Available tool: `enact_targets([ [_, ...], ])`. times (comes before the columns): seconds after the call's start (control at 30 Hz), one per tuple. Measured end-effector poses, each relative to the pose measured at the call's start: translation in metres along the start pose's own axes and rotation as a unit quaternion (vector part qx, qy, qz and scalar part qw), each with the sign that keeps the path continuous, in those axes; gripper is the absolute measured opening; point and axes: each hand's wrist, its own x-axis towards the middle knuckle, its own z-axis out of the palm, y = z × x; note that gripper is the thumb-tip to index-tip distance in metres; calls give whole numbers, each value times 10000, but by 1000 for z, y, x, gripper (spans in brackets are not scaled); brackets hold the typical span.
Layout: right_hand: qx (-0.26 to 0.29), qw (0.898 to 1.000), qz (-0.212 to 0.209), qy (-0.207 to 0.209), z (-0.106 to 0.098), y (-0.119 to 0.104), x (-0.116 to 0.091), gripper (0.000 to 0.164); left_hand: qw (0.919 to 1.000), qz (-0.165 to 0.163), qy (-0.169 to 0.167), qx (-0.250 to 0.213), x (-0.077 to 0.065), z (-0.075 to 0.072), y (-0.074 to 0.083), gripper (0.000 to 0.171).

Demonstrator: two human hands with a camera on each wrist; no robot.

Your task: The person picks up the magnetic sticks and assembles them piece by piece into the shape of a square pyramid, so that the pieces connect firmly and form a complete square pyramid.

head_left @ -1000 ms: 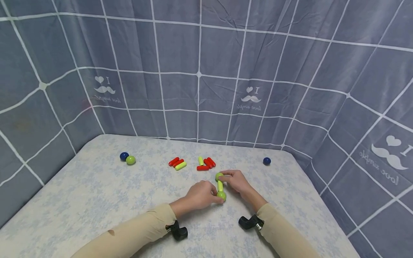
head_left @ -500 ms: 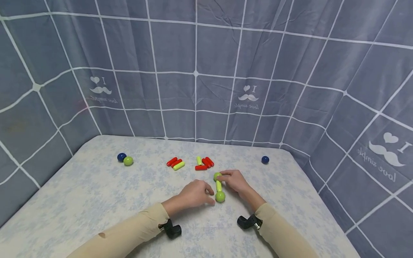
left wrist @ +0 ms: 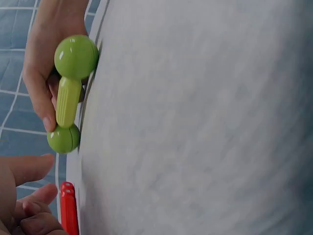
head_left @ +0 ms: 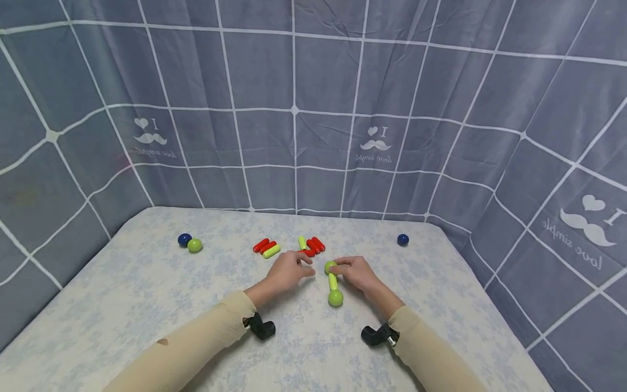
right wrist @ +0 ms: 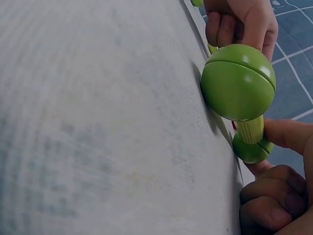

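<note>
The right hand point(head_left: 357, 273) pinches the far green ball point(head_left: 330, 267) between thumb and fingers, its grip closed on that end of a dumbbell-shaped piece: a ribbed yellow-green rod point(head_left: 333, 282) joins it to a nearer glossy green ball point(head_left: 335, 298). The piece is at the middle of the desk point(head_left: 220, 294), which is covered in white cloth with a pale blue pattern.

The left hand point(head_left: 286, 270) holds nothing, its thumb and fingers spread apart. Its fingertips are just beside a red rod lying crosswise point(head_left: 308, 253) and partly cover it in the head view; whether they touch it cannot be told. Behind that rod, close together, lie a short yellow-green rod point(head_left: 302, 243) and two slanting red rods point(head_left: 315, 244). Left of these sits a cluster of two more red rods point(head_left: 261, 245) and another yellow-green rod point(head_left: 271, 251).

Well apart, toward the far left, a dark blue ball point(head_left: 184, 239) sits against a loose green ball point(head_left: 195, 245); a lone dark blue ball point(head_left: 403, 239) rests at the far right. A grey-blue curtain point(head_left: 264, 139) with white grid lines stands behind.
</note>
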Motion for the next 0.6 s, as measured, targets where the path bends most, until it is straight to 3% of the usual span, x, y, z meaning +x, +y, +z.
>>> enact_targets([
  [0.17,-10,9999,-104,-19,1,2,1,34,9985,-57,540,-60,11,-1,-6,30],
  [0.33,-34,9999,-95,-18,3,3,1,34,9973,-184,717,-20,21,-2,-10,32],
  [0.6,-36,10000,-59,24,3,3,2,33,9939,-293,979,-418,30,-1,-15,21],
])
